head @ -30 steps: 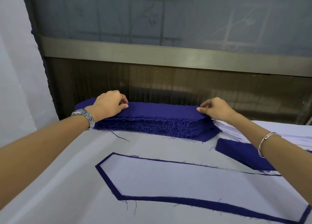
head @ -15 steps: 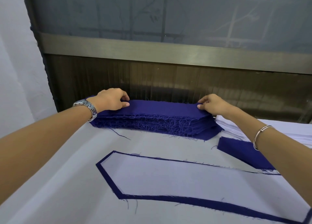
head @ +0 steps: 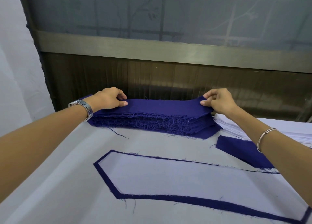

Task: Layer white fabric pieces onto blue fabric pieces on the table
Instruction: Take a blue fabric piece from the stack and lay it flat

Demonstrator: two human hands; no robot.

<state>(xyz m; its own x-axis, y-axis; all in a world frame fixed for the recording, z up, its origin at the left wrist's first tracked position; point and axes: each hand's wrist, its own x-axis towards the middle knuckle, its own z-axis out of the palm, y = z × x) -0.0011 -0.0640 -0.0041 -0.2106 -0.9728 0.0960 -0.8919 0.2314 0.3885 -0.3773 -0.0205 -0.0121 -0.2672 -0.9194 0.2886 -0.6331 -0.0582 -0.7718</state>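
The top blue piece [head: 162,104] lies on a frayed blue stack [head: 152,123] at the far edge of the table [head: 59,181], its long axis running left to right along the dark wall panel behind it. Its right end now peels clear of the layers below, higher than half a second ago, when it lay almost flat, while its left end stays down on the pile. The right hand [head: 219,101] has risen with that corner and pinches it between thumb and curled forefinger. The left hand [head: 108,98], which has hardly moved, holds the opposite end with its thumb on top of the cloth and its fingers curled over the back edge. A steel watch [head: 82,106] sits on the left wrist and a thin bangle [head: 263,137] on the right forearm. Just beside the pile's right end lies a white stack [head: 297,131], partly hidden by the right arm, and in front of that a single loose blue piece [head: 241,150] angles toward the viewer. Nearer the camera a white piece [head: 185,178] lies flat on a larger blue piece whose border [head: 104,174] shows all round it, its pointed end aimed left. Above the panel runs a metal window rail [head: 152,48].
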